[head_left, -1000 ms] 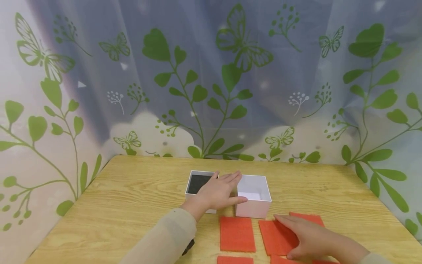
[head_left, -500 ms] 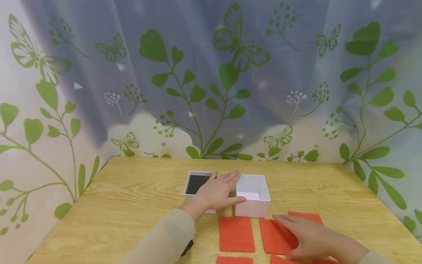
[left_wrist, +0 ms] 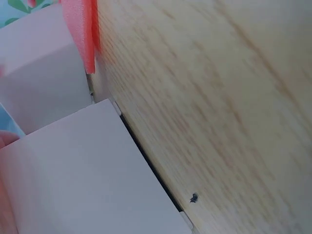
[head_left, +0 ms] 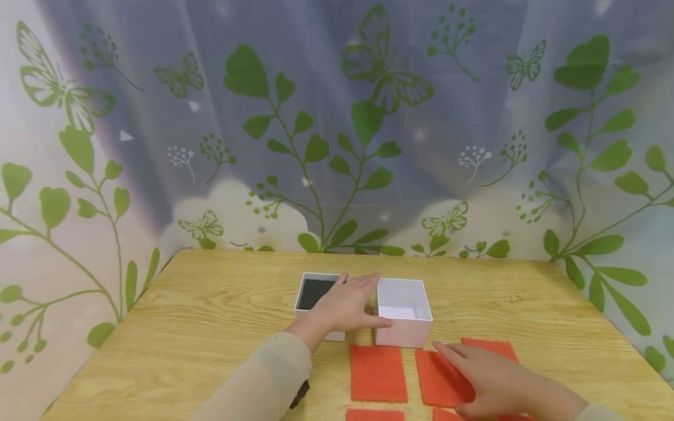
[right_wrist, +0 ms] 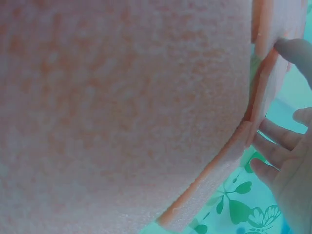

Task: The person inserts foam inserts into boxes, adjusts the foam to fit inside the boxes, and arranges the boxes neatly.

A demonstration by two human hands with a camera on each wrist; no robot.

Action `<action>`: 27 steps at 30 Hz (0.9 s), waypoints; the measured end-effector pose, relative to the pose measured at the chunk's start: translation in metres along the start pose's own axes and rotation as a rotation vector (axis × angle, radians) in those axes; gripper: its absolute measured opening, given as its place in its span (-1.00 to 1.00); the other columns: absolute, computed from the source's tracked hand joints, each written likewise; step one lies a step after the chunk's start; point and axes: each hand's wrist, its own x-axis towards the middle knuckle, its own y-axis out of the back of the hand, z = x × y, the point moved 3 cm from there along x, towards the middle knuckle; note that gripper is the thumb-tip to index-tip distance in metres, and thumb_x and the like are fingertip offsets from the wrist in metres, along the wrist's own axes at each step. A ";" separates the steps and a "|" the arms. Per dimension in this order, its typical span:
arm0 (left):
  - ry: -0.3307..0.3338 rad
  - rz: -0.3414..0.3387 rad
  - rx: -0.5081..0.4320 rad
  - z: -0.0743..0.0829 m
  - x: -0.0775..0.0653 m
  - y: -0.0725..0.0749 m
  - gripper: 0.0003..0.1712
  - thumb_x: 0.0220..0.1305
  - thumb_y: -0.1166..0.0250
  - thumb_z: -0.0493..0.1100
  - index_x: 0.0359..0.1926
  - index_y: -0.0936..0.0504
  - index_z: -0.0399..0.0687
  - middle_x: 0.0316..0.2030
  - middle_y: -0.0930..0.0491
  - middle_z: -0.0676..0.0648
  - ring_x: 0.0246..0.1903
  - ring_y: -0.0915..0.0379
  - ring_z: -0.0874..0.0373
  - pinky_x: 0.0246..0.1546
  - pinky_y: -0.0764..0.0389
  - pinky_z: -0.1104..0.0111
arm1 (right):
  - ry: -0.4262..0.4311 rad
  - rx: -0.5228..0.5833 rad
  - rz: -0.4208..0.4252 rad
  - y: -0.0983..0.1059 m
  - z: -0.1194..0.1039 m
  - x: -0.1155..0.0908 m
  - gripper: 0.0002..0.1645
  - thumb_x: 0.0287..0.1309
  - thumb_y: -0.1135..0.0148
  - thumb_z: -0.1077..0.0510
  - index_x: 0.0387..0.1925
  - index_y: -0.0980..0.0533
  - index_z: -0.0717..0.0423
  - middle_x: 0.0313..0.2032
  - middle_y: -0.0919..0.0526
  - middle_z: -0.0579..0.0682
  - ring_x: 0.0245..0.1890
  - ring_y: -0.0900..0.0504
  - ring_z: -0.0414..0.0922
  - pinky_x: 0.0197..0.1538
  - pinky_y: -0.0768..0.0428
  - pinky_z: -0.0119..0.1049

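Observation:
Two white open-top boxes stand side by side. The left box [head_left: 320, 278] has something dark inside; a pale interior shows in the right box [head_left: 403, 333]. My left hand [head_left: 342, 310] lies over the left box's right side, fingers extended, thumb at the right box's front left corner. In the left wrist view, pale box walls [left_wrist: 87, 175] fill the lower left. My right hand [head_left: 497, 380] is over a red felt-like square [head_left: 437, 383], fingers near its far edge and thumb near its front edge. In the right wrist view, the fingers [right_wrist: 280, 139] are fairly straight beside a square's edge.
More red squares lie on the wooden table [head_left: 210, 316]: one to the left [head_left: 379, 374], one behind the right hand [head_left: 489, 348], and several cut off at the bottom edge, including a front one [head_left: 375, 415]. A patterned curtain [head_left: 326, 117] hangs behind the table.
The red square under my right hand has shifted slightly right, and the right fingertips have drifted slightly left. My left fingers have moved a little. Both boxes stay in place.

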 end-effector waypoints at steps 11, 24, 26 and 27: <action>0.019 -0.001 -0.073 -0.003 0.002 0.001 0.23 -0.07 -0.15 0.55 0.44 -0.01 -0.07 0.36 -0.13 0.00 0.33 -0.05 0.16 0.32 0.16 0.02 | 0.006 -0.066 0.061 0.007 -0.006 -0.003 0.10 -0.07 -0.25 -0.36 0.42 -0.07 -0.02 0.24 -0.30 0.05 0.14 -0.37 0.06 0.06 -0.40 0.12; 0.030 -0.048 -0.126 -0.003 0.004 0.006 0.21 -0.06 -0.22 0.49 0.44 -0.02 -0.08 0.36 -0.14 -0.01 0.33 -0.04 0.16 0.33 0.20 0.03 | 0.000 -0.069 0.146 0.026 -0.009 -0.019 0.12 -0.05 -0.22 -0.40 0.42 -0.04 0.00 0.26 -0.28 0.01 0.12 -0.38 -0.04 0.06 -0.45 0.02; 0.043 -0.046 -0.154 0.000 0.003 0.009 0.22 -0.07 -0.26 0.46 0.44 -0.01 -0.10 0.37 -0.10 -0.03 0.34 -0.01 0.15 0.33 0.20 0.04 | 0.016 -0.082 0.166 0.028 -0.009 -0.022 0.13 -0.05 -0.19 -0.43 0.43 -0.04 0.01 0.25 -0.30 0.02 0.11 -0.39 -0.03 0.05 -0.46 0.02; 0.048 -0.035 -0.184 0.002 0.003 0.011 0.23 -0.07 -0.27 0.45 0.44 0.01 -0.10 0.39 -0.07 -0.04 0.36 0.02 0.12 0.33 0.19 0.05 | 0.020 -0.084 0.175 0.030 -0.009 -0.024 0.13 -0.05 -0.20 -0.43 0.42 -0.04 0.01 0.24 -0.30 0.02 0.11 -0.40 -0.03 0.05 -0.46 0.02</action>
